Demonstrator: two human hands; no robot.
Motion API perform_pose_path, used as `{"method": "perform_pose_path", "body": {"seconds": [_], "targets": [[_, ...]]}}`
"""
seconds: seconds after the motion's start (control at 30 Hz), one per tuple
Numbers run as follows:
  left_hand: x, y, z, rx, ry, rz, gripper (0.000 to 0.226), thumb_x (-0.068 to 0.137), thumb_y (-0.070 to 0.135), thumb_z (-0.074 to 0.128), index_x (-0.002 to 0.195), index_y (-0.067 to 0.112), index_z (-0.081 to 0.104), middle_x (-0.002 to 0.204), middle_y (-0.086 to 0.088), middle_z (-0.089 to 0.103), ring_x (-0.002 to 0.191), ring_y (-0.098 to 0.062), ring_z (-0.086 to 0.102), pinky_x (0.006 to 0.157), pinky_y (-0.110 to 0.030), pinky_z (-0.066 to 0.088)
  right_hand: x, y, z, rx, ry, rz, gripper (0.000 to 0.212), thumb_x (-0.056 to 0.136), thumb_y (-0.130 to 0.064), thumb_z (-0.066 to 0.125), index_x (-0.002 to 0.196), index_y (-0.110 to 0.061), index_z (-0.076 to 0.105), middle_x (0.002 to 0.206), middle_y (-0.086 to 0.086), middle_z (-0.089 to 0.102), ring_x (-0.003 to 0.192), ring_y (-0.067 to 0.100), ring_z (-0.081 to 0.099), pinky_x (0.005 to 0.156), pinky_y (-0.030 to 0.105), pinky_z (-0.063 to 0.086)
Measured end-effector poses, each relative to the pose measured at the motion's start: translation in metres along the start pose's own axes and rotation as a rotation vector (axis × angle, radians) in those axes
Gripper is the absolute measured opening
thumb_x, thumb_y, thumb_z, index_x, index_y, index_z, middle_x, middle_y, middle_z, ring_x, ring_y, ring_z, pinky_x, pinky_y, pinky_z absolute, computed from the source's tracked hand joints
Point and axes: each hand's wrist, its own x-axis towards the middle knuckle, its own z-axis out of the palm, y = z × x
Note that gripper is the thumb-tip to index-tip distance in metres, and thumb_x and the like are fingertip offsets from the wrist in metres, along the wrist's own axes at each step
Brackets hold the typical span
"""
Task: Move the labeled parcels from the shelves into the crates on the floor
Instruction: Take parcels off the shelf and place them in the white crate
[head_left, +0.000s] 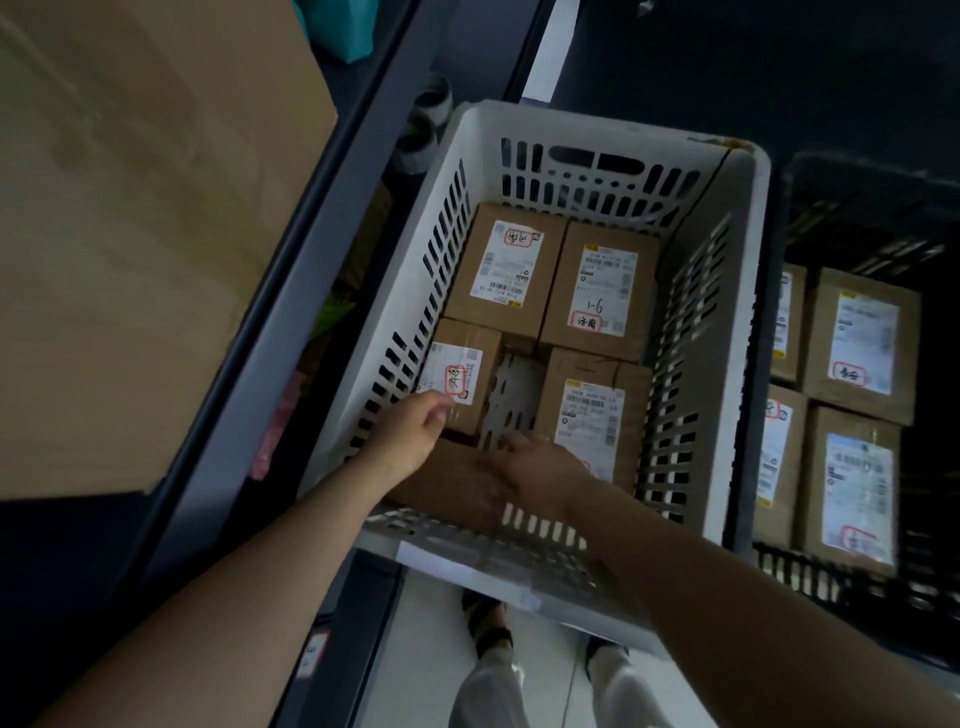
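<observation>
Both hands, the left hand (415, 428) and the right hand (540, 470), gripped a plain brown parcel (447, 486) low at the near end of the white crate (737, 332). Four labelled parcels already lay inside it, and more filled the black crate (841, 587) alongside; what remained on the shelves could not be seen. One label (605, 288) read "9-1", the rest being too small to read.

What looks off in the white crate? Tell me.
Little stands out. The white crate has a dark crack in its far right rim corner, and a gap stays open between the labeled parcels. Nothing spilled.
</observation>
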Motion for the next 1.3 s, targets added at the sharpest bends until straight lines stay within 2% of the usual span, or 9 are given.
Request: {"method": "perform_pose_path", "body": {"seconds": [0.07,0.2,0.33,0.43,0.63,0.83,1.0,1.13,1.3], "targets": [[-0.007,0.002,0.001,0.077,-0.015,0.000,0.031,0.097,0.013,0.045,0.126,0.012,0.055,0.131,-0.008,0.055,0.117,-0.021,0.053,0.095,-0.032,0.045,-0.006,0.004,-0.011,0.010,0.070,0.039,0.045,0.098,-0.039,0.044,0.140,-0.023,0.042,0.135,0.012,0.046,0.123,0.032,0.042,0.098,0.045,0.043],[-0.031,0.012,-0.002,0.154,0.031,0.020,0.030,0.096,0.013,0.048,0.125,0.012,0.056,0.125,-0.007,0.056,0.112,-0.020,0.054,0.088,-0.026,0.042,-0.024,0.006,-0.033,-0.049,0.123,0.062,0.045,0.098,-0.034,0.043,0.143,-0.027,0.038,0.136,0.010,0.044,0.125,0.032,0.042,0.100,0.047,0.043],[-0.070,0.029,-0.010,0.177,0.121,-0.006,0.029,0.096,0.016,0.048,0.124,0.014,0.057,0.124,-0.007,0.056,0.109,-0.021,0.054,0.091,-0.033,0.046,-0.061,0.001,-0.053,-0.113,0.174,-0.001,0.045,0.099,-0.031,0.042,0.144,-0.024,0.038,0.138,0.011,0.041,0.127,0.034,0.038,0.100,0.044,0.041],[-0.119,0.053,-0.017,0.197,0.227,-0.001,0.030,0.096,0.016,0.048,0.124,0.014,0.058,0.125,-0.007,0.055,0.111,-0.022,0.054,0.094,-0.037,0.046,-0.107,-0.012,-0.070,-0.145,0.251,-0.063,0.044,0.099,-0.029,0.041,0.142,-0.020,0.040,0.138,0.011,0.041,0.127,0.034,0.036,0.099,0.043,0.039],[-0.264,0.124,-0.040,0.280,0.505,0.012,0.033,0.095,0.017,0.050,0.128,0.014,0.056,0.124,-0.008,0.054,0.113,-0.025,0.053,0.093,-0.033,0.045,-0.218,-0.068,-0.113,-0.217,0.446,-0.267,0.049,0.100,-0.033,0.042,0.147,-0.025,0.034,0.147,0.007,0.037,0.136,0.032,0.031,0.105,0.044,0.036],[-0.432,0.174,-0.079,0.435,0.770,-0.004,0.034,0.095,0.024,0.047,0.128,0.022,0.055,0.126,0.001,0.054,0.117,-0.021,0.048,0.094,-0.036,0.043,-0.324,-0.172,-0.156,-0.286,0.697,-0.596,0.046,0.097,-0.033,0.047,0.142,-0.023,0.043,0.138,0.006,0.046,0.128,0.032,0.041,0.101,0.044,0.041],[-0.571,0.173,-0.117,0.524,0.995,-0.112,0.033,0.096,0.026,0.046,0.127,0.026,0.055,0.129,0.003,0.054,0.120,-0.020,0.046,0.098,-0.036,0.041,-0.402,-0.287,-0.173,-0.278,0.829,-0.834,0.045,0.098,-0.038,0.045,0.142,-0.027,0.044,0.136,0.002,0.048,0.125,0.028,0.044,0.100,0.041,0.040],[-0.682,0.153,-0.126,0.586,1.117,-0.213,0.033,0.095,0.026,0.047,0.127,0.024,0.055,0.129,0.001,0.055,0.120,-0.021,0.046,0.099,-0.038,0.040,-0.447,-0.379,-0.155,-0.290,0.865,-1.003,0.043,0.098,-0.035,0.046,0.140,-0.023,0.047,0.134,0.005,0.050,0.124,0.030,0.044,0.099,0.043,0.041],[-0.834,0.095,-0.105,0.613,1.185,-0.414,0.034,0.094,0.028,0.048,0.127,0.025,0.055,0.128,0.001,0.055,0.119,-0.021,0.046,0.100,-0.037,0.039,-0.508,-0.505,-0.087,-0.247,0.806,-1.196,0.043,0.098,-0.034,0.047,0.140,-0.023,0.047,0.134,0.003,0.050,0.125,0.027,0.043,0.100,0.043,0.041]]}}
